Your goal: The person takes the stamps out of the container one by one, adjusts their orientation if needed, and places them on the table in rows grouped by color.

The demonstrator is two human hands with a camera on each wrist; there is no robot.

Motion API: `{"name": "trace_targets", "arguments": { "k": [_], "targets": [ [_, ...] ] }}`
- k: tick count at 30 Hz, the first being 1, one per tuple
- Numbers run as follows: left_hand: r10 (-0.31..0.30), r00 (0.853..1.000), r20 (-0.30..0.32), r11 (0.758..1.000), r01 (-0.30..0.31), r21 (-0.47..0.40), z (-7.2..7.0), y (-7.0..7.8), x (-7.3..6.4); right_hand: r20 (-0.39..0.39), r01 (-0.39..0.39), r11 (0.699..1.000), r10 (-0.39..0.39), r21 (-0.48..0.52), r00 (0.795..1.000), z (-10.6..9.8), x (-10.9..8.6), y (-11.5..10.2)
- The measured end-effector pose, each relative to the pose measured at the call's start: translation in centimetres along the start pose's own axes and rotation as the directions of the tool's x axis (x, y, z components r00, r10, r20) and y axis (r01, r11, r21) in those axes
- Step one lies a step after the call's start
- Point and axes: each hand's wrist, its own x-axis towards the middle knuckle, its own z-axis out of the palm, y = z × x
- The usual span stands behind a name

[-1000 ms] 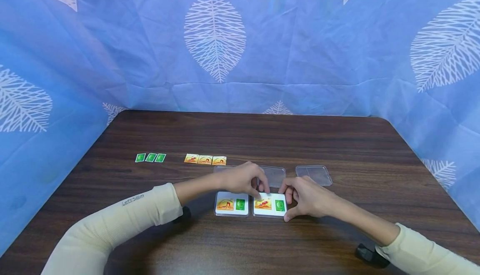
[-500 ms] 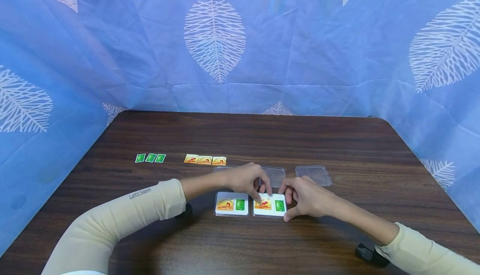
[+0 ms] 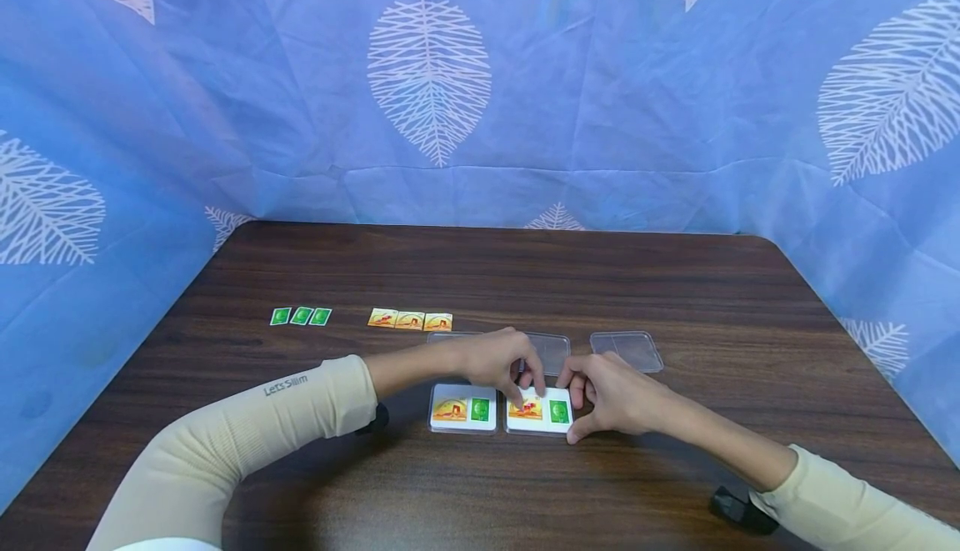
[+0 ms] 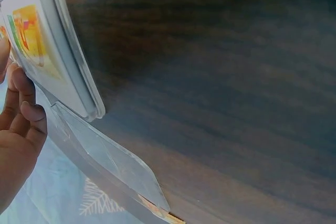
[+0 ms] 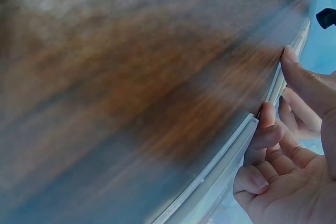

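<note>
We find the nearer right-hand clear case point(image 3: 538, 432) flat on the dark wood table point(image 3: 420, 493), just right of a second clear case point(image 3: 462, 431). In it sits a white insert point(image 3: 547, 419) bearing an orange picture piece point(image 3: 529, 410) on the left and a green piece point(image 3: 558, 412) on the right. The left hand point(image 3: 491, 359) reaches over from the far side, thumb and forefinger curled with a narrow gap between them, their tips holding the orange picture piece at its edges. The right hand point(image 3: 611, 397) is part-open in a C, thumb at the case's near right corner and forefinger at the far one, gripping the case. The second case holds a like pair, orange and green. Beyond the hands lies clear plastic point(image 3: 551, 353), partly covered; we cannot tell whether it is one piece or two. A clear tray point(image 3: 627, 352) lies to its right. Farther left we note three orange cards point(image 3: 410, 320) in a row, then three green cards point(image 3: 302, 316). A blue cloth point(image 3: 300, 76) with white leaf prints hangs behind.
</note>
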Motion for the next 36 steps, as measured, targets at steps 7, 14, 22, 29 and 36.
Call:
{"name": "trace_targets", "arguments": {
  "k": [7, 14, 22, 29, 36],
  "targets": [
    [0.0, 1.0, 0.009, 1.0, 0.0, 0.002, 0.04, -0.07, 0.08, 0.002, -0.004, 1.0, 0.004, 0.007, 1.0, -0.03, -0.09, 0.03],
    [0.002, 1.0, 0.012, 0.998, -0.001, -0.059, 0.1, -0.29, 0.1, -0.003, -0.003, 1.0, 0.003, -0.002, 1.0, -0.03, 0.0, 0.3],
    [0.013, 0.999, -0.033, 0.998, -0.015, -0.056, 0.35, -0.35, -0.22, -0.006, 0.012, 1.0, -0.012, 0.006, 1.0, 0.06, -0.14, 0.01],
    [0.037, 0.999, -0.04, 0.997, -0.04, -0.072, 0.52, -0.4, -0.12, 0.002, -0.003, 1.0, 0.003, 0.012, 1.0, 0.02, -0.15, 0.07],
    [0.024, 0.999, -0.036, 0.999, -0.025, -0.047, 0.54, -0.42, -0.2, -0.004, -0.007, 1.0, 0.007, 0.013, 1.0, 0.03, -0.1, 0.15]
  ]
}}
